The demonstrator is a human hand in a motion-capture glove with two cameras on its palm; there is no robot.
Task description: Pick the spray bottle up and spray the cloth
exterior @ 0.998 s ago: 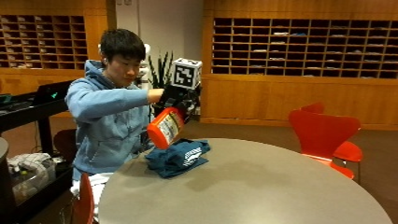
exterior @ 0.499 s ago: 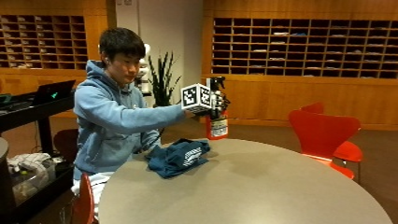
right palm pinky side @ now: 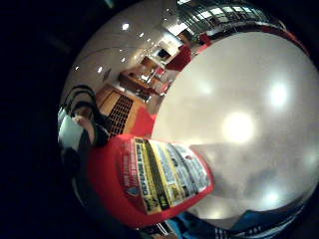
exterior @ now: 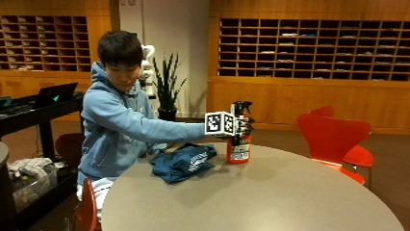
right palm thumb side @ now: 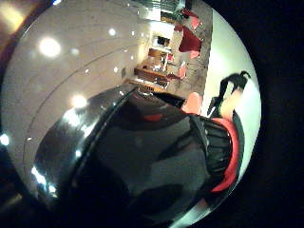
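Here, hand (exterior: pixel 239 126) clamped round glossy red spray bottle (exterior: pixel 238 149), upright on table (exterior: pixel 269 192); crumpled blue cloth (exterior: pixel 185 161) beside.

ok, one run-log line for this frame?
right hand: grips spray bottle | bottle: upright on table | cloth: crumpled beside bottle

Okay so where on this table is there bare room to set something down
Most of the round table is bare: the whole stretch from the spray bottle toward the red chair, and the near part in front of the blue cloth. It is crowded only at the far edge by the person, where the cloth lies beside the bottle held by the gloved hand.
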